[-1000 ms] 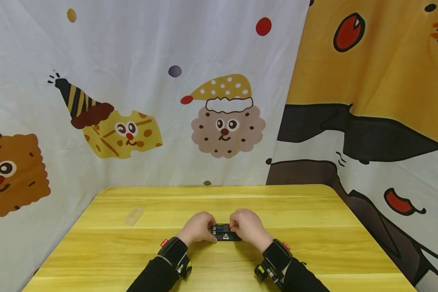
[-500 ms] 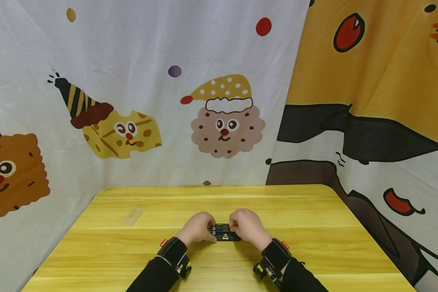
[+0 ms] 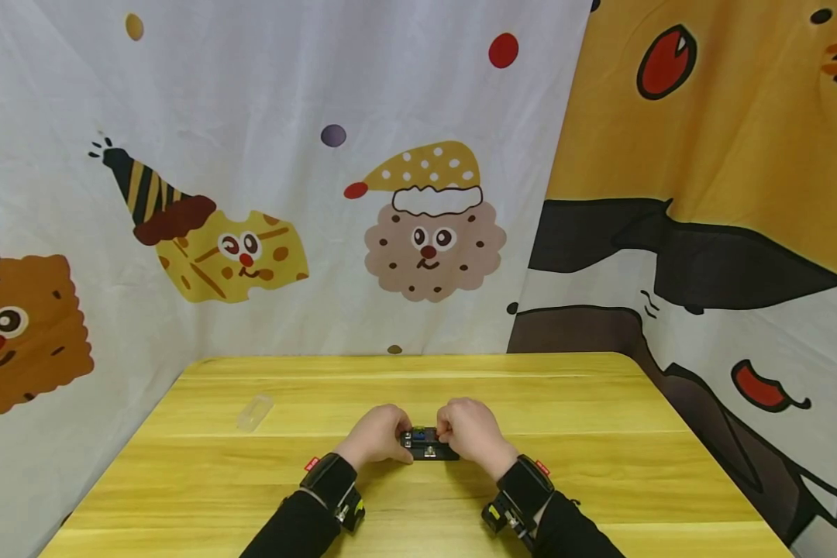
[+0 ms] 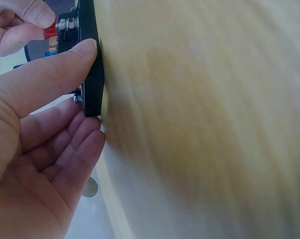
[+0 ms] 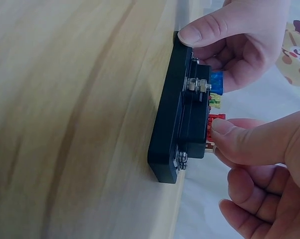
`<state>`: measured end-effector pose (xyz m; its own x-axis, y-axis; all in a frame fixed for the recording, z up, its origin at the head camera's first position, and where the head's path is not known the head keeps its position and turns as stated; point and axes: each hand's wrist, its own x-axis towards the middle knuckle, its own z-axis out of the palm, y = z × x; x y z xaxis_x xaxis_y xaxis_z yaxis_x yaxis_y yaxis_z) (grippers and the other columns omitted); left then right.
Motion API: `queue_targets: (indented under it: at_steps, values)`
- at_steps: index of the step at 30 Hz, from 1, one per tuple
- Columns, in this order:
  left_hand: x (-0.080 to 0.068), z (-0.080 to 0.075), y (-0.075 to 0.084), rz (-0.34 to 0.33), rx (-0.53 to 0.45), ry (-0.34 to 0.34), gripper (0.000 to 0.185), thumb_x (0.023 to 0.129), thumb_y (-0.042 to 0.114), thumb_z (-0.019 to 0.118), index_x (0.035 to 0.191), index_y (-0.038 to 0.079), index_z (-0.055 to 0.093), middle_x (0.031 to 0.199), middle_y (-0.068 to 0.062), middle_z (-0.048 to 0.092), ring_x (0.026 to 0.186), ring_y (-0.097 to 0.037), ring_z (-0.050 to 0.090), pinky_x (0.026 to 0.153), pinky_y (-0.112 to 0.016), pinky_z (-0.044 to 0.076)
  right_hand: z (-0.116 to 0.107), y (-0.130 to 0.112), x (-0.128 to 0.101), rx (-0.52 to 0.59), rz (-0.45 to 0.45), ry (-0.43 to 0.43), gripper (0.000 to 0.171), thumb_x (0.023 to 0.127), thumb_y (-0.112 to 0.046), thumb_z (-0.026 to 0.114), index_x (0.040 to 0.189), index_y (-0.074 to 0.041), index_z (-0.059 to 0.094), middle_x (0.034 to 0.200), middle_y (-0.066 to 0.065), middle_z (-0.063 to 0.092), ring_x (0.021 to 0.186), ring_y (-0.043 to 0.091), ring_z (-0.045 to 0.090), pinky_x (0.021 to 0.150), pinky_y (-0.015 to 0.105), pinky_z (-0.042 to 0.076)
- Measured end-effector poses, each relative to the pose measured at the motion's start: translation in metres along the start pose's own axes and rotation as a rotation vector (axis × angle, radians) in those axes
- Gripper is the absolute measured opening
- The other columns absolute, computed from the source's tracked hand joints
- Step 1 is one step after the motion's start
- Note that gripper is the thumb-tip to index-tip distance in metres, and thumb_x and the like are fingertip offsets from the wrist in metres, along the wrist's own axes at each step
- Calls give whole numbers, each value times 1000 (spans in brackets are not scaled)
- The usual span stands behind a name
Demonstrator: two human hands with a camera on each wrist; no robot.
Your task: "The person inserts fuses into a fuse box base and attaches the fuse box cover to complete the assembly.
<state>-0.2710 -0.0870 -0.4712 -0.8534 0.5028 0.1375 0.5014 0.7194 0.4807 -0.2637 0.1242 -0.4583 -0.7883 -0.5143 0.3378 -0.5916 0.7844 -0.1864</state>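
A black fuse block (image 3: 438,453) with metal terminal bolts lies on the table between the two hands. My left hand (image 3: 380,434) holds its left end, thumb on the near side and fingers round the end and far side. My right hand (image 3: 476,434) pinches a red blade fuse (image 5: 213,121) at the block's top between thumb and index finger. In the right wrist view a blue fuse (image 5: 217,82) and a yellow-green fuse (image 5: 215,101) stand in the block beside the red one. How deep the red fuse sits cannot be told.
A clear plastic cover (image 3: 255,413) lies on the wooden table (image 3: 565,480), to the left of and beyond the hands. Behind the table's far edge hangs a curtain (image 3: 286,325) with cartoon prints.
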Motion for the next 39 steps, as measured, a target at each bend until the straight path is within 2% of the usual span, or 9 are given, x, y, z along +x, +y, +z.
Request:
queue_targets:
  at_steps: [13, 22, 26, 32, 39]
  values:
    - [-2, -2, 2, -7, -14, -2, 38, 64, 18, 94, 91, 5, 72, 79, 1, 60, 67, -11, 48, 68, -30, 46, 7, 3, -2, 6, 25, -4, 25, 76, -12, 86, 68, -23, 66, 70, -11, 53, 66, 10, 54, 63, 29, 47]
    - [0, -2, 2, -14, -9, -12, 36, 64, 20, 94, 90, 7, 71, 76, 3, 58, 66, -10, 47, 66, -28, 44, 4, 6, -6, 39, -5, -11, 18, 78, -13, 84, 76, -20, 68, 74, -9, 54, 69, 11, 55, 64, 29, 48]
    - [1, -2, 2, -18, -8, -16, 37, 63, 20, 94, 89, 6, 71, 76, 3, 58, 66, -10, 48, 66, -28, 44, 2, 8, -9, 67, 14, -4, 18, 78, -15, 85, 79, -21, 68, 77, -10, 55, 70, 9, 55, 64, 28, 47]
    - [1, -2, 2, -19, -8, -18, 37, 64, 20, 94, 90, 7, 72, 77, 3, 59, 67, -11, 48, 67, -29, 44, -4, 11, -12, 130, 46, 2, 21, 78, -20, 85, 93, -17, 70, 89, -4, 59, 81, 14, 56, 70, 32, 48]
    - [1, -1, 0, -26, -21, -24, 37, 65, 20, 93, 92, 7, 72, 78, 2, 58, 67, -11, 48, 68, -30, 45, -7, 15, -17, 182, 108, -77, 44, 78, -24, 85, 116, -9, 67, 109, 6, 62, 98, 27, 58, 80, 41, 49]
